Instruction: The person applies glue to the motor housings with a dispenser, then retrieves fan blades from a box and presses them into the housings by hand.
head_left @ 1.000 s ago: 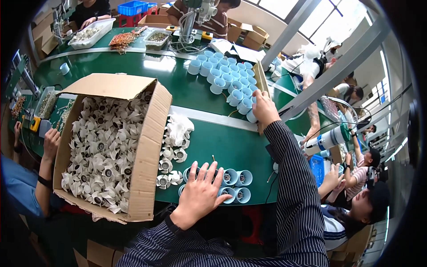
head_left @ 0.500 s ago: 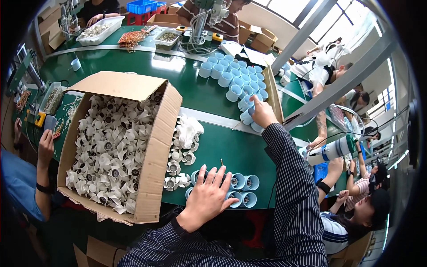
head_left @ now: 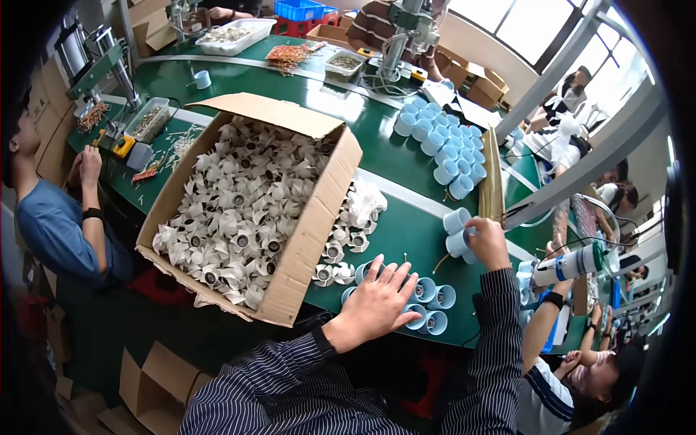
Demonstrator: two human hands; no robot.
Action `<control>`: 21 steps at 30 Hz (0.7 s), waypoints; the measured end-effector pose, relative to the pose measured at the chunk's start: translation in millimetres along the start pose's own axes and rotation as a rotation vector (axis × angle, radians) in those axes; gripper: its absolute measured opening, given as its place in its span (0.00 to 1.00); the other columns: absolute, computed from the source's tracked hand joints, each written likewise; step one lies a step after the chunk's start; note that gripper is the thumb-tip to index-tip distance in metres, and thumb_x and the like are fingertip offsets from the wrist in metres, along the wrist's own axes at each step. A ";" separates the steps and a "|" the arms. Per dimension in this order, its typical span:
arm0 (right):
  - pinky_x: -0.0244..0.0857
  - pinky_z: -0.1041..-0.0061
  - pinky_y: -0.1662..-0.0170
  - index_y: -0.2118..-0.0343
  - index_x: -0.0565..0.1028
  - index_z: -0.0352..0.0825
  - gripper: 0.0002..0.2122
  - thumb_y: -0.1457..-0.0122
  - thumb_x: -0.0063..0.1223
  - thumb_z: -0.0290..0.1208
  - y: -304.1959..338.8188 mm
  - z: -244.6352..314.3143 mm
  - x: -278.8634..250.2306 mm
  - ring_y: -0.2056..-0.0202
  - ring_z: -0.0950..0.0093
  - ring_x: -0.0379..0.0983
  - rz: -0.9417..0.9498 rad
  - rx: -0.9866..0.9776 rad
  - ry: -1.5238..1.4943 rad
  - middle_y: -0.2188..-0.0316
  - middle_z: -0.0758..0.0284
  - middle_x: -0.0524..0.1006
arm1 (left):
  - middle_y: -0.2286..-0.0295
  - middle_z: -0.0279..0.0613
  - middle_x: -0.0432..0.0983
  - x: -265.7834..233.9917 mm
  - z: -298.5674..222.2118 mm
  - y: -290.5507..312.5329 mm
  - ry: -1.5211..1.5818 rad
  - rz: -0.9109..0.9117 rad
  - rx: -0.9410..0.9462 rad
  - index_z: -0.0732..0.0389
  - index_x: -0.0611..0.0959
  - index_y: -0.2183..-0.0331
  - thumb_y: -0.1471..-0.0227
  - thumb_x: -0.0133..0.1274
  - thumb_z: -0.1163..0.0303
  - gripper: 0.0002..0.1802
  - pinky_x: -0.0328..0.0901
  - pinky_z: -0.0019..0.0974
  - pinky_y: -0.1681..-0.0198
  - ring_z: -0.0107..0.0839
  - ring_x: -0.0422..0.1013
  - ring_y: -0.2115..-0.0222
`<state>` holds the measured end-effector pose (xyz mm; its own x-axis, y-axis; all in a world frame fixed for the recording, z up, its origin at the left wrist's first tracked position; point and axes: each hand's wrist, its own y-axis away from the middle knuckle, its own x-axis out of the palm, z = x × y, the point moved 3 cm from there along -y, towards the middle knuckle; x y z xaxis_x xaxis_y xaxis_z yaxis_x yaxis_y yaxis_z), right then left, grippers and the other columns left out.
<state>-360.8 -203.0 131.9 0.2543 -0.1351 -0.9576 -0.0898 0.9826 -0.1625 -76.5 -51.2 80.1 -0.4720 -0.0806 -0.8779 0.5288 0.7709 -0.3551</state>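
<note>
My right hand (head_left: 489, 243) is closed on light blue plastic cups, its fingertips hooked at the rim of one. A blue cup (head_left: 456, 220) and another cup (head_left: 457, 244) sit just left of these fingers, and part of a third shows beneath the hand. My left hand (head_left: 373, 306) is spread palm down, fingers apart, over a small group of blue cups at the near table edge. Small dark parts show inside one near cup (head_left: 441, 296). Some of that group is hidden under my left hand. White finned fan-like pieces (head_left: 335, 274) lie left of it.
A large open cardboard box (head_left: 319, 232) full of white finned pieces stands left on the green table (head_left: 290, 98). Rows of blue cups (head_left: 446, 148) stand farther off beside a cardboard strip (head_left: 493, 174). A grey metal post slants at right. Co-workers sit on both sides.
My right hand has come back toward me from the far rows, bringing blue cups with it. My left hand stays spread over the near cups. The whole view has shifted.
</note>
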 end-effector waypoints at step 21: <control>0.76 0.55 0.53 0.61 0.87 0.37 0.08 0.44 0.68 0.26 171.7 18.5 -18.0 0.60 0.51 0.82 0.161 0.121 -0.009 0.63 0.55 0.82 | 0.37 0.51 0.73 3.3 3.1 -3.2 -0.023 0.018 0.016 0.63 0.79 0.37 0.37 0.59 0.39 0.42 0.51 0.63 0.26 0.46 0.68 0.37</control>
<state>-362.9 -29.5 125.6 0.2545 0.0252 -0.9667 -0.0139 0.9997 0.0224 -77.4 -55.9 77.4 -0.4461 -0.0810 -0.8913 0.5483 0.7624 -0.3437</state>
